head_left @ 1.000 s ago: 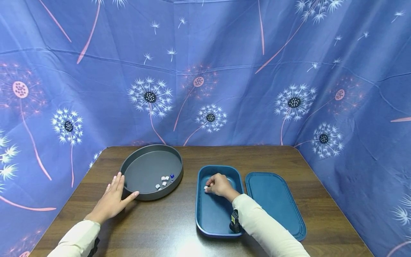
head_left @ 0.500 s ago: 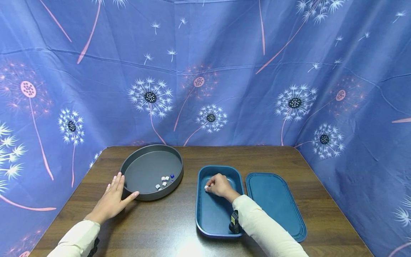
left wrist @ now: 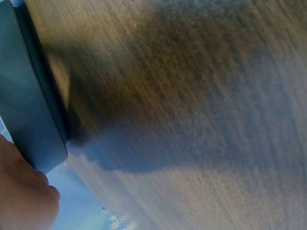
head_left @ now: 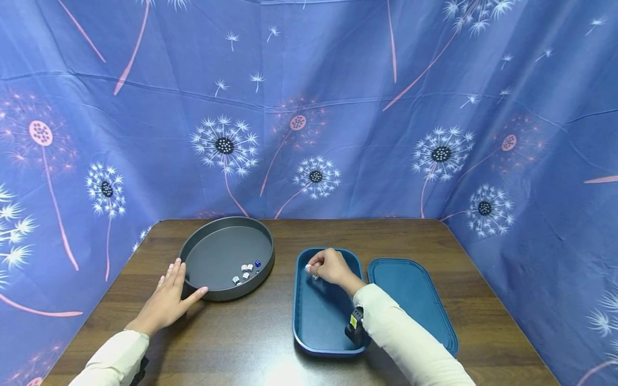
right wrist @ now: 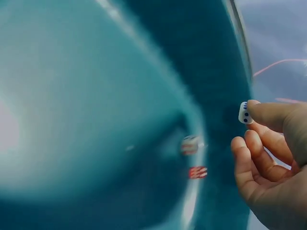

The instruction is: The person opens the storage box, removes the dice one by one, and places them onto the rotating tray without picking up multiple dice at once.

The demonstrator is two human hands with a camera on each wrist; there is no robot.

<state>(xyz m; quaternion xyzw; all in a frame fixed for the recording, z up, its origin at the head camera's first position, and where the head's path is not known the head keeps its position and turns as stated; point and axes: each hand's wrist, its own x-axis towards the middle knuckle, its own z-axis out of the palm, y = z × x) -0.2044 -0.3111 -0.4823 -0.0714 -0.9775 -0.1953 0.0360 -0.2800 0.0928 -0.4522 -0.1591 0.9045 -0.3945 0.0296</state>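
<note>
My right hand [head_left: 333, 266] pinches a white die [right wrist: 245, 113] with dark pips between thumb and fingertip, above the far part of a blue rectangular container [head_left: 318, 321]. Inside that container, the right wrist view shows another white die [right wrist: 190, 144] and a red die [right wrist: 197, 172] with pale pips, both near the wall. My left hand [head_left: 164, 300] rests with straight, spread fingers against the near left side of a round dark grey pan [head_left: 227, 294]. In the pan, several white dice [head_left: 245, 275] and blue dice [head_left: 258, 263] sit toward the near right side.
A flat blue lid [head_left: 415, 300] lies on the wooden table [head_left: 241, 343] at the container's right. Behind the table hangs a blue dandelion-print cloth [head_left: 367, 161], which also runs along both sides.
My right hand has risen from the container's floor toward its far end, carrying the pinched die. Another die now shows below it. My left hand stays on the pan.
</note>
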